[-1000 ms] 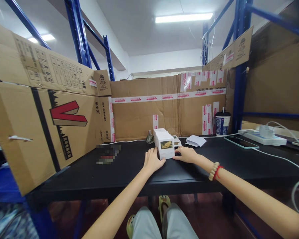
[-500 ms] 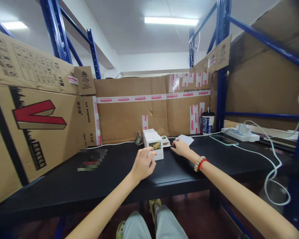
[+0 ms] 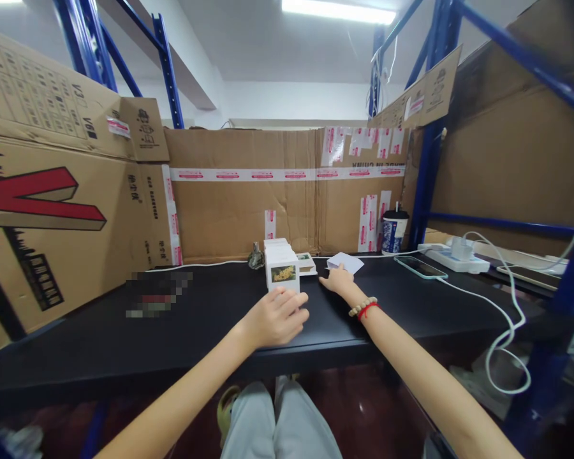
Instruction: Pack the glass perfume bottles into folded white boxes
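Observation:
A row of white cards (image 3: 280, 255) stands on the black table, its front card showing a picture of a yellow plant. My left hand (image 3: 276, 317) is just in front of this row, fingers loosely bent and a little apart, covering the front card's lower edge; whether they touch it I cannot tell. Farther right, my right hand (image 3: 339, 282) reaches to some loose white cards (image 3: 348, 261) lying flat, fingertips on or just over their near edge and thumb held out to the left. Between the hands and behind them lies a white box (image 3: 307, 264) with a small picture.
A small dark glass-like object (image 3: 256, 256) stands left of the card row. At the right are a lidded paper cup (image 3: 395, 231), a phone (image 3: 419, 268) on a cable and a white power strip (image 3: 459, 258). Cardboard walls (image 3: 239, 213) border the black table (image 3: 210, 319).
The view has shifted to the right and tilted down slightly. My left hand has moved lower against the front card, uncovering its picture. My right hand stays by the loose cards.

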Demonstrator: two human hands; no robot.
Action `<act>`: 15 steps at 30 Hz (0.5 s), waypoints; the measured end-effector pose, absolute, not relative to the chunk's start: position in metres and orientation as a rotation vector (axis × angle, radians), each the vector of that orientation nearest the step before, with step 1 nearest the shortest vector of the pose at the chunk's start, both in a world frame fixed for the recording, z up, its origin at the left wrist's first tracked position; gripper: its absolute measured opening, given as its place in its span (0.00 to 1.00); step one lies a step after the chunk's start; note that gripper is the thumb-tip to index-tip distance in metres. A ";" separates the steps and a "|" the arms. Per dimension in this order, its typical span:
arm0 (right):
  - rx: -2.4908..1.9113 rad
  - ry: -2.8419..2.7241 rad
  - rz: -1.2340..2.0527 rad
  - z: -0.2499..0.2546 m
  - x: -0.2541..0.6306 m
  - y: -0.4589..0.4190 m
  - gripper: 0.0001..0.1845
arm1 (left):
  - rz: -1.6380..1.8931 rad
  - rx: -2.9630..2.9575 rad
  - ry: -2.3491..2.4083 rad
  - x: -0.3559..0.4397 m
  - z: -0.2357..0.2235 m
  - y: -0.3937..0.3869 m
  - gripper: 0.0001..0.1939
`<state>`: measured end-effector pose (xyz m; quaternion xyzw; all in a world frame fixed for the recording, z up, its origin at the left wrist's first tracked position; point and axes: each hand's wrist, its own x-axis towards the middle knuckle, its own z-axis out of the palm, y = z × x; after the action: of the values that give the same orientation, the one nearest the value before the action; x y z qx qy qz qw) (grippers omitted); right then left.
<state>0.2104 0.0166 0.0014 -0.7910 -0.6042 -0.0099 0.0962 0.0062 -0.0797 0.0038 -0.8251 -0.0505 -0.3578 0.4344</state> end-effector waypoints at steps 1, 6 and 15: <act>-2.339 -1.789 -0.008 0.001 0.214 0.017 0.30 | -0.918 -2.097 -0.137 0.008 -0.010 -0.091 0.06; -2.300 -1.832 -0.027 -0.001 0.224 0.017 0.26 | -0.542 -2.156 0.175 0.007 -0.122 -0.156 0.13; -2.169 -1.963 -0.059 0.003 0.213 0.008 0.23 | -0.288 -2.305 -1.784 0.012 -0.213 -0.103 0.15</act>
<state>0.2132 0.0084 0.0026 -0.7370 -0.6670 -0.0199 0.1074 0.0118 -0.1034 -0.2129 -0.7825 -0.6057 -0.0978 0.1064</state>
